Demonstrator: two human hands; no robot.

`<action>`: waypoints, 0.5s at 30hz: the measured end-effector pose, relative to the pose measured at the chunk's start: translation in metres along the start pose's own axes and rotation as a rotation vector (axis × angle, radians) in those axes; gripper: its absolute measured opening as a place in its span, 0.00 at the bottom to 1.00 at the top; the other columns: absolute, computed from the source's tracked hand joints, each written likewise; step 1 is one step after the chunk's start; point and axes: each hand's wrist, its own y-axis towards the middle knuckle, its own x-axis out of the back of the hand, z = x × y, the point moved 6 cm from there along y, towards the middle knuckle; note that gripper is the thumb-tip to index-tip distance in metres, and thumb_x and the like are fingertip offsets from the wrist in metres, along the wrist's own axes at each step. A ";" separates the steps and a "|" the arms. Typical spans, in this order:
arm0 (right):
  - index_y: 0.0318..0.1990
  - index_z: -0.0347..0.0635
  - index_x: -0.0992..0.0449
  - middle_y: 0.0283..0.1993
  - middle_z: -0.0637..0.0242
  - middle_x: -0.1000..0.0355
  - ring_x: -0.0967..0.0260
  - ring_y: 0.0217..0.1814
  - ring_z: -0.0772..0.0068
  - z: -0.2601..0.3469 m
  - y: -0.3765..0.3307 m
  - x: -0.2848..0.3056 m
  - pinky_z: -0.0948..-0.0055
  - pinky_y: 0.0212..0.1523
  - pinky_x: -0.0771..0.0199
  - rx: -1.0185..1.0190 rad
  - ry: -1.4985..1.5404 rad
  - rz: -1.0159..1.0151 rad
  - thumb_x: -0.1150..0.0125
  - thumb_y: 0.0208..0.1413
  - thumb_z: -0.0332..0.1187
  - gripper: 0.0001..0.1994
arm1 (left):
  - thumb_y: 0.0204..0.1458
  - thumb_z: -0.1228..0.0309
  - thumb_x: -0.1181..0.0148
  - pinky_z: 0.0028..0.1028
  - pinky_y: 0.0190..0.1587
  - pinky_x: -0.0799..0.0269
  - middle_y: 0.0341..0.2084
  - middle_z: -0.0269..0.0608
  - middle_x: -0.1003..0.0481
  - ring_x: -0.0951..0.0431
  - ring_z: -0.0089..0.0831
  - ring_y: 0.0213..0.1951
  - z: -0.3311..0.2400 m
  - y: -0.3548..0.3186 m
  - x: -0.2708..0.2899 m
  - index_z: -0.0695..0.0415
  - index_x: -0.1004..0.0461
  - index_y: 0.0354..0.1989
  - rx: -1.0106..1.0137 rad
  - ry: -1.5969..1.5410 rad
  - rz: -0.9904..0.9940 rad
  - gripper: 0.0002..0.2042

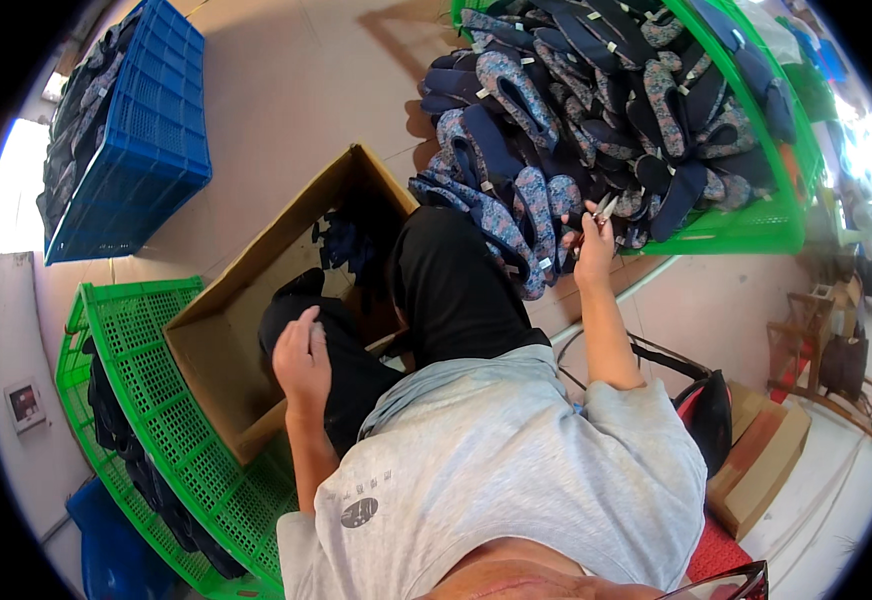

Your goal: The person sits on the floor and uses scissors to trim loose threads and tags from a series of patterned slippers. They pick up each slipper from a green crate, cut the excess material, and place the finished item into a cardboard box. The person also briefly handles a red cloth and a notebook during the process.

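Observation:
In my right hand is a small pair of scissors, blades pointing up and away from me. That hand is at the near edge of a big heap of cloth slippers, navy and blue-pink floral, several with small white tags. The heap spills out of a green plastic crate. My left hand rests over my left knee, its fingers stretched loosely, with nothing seen in it. Between and around my legs stands an open cardboard box with dark fabric scraps inside.
At the far left stands a blue crate filled with dark slippers. A green crate with dark items sits to my left, near a blue plastic object. On my right are a cardboard carton and a wooden frame.

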 end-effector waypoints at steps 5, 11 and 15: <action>0.44 0.41 0.30 0.36 0.68 0.27 0.30 0.33 0.77 -0.102 0.019 0.036 0.81 0.32 0.34 -0.176 -0.376 -0.051 0.47 0.52 0.19 0.12 | 0.55 0.80 0.45 0.34 0.40 0.28 0.29 0.47 0.24 0.24 0.42 0.34 0.011 0.002 0.022 0.62 0.22 0.43 0.010 0.160 -0.210 0.09; 0.60 0.40 0.33 0.46 0.48 0.27 0.25 0.45 0.50 -0.188 0.007 0.043 0.61 0.46 0.25 0.096 -1.190 0.187 0.32 0.49 0.33 0.30 | 0.46 0.80 0.38 0.32 0.43 0.32 0.29 0.38 0.21 0.23 0.37 0.35 0.004 0.007 -0.002 0.57 0.20 0.36 -0.131 0.300 -0.246 0.09; 0.59 0.39 0.29 0.48 0.42 0.25 0.26 0.51 0.44 -0.184 0.012 0.040 0.56 0.51 0.26 -0.024 -1.296 0.117 0.29 0.46 0.36 0.31 | 0.46 0.80 0.38 0.33 0.42 0.32 0.29 0.37 0.21 0.22 0.36 0.35 0.007 0.013 -0.006 0.56 0.20 0.36 -0.133 0.298 -0.243 0.09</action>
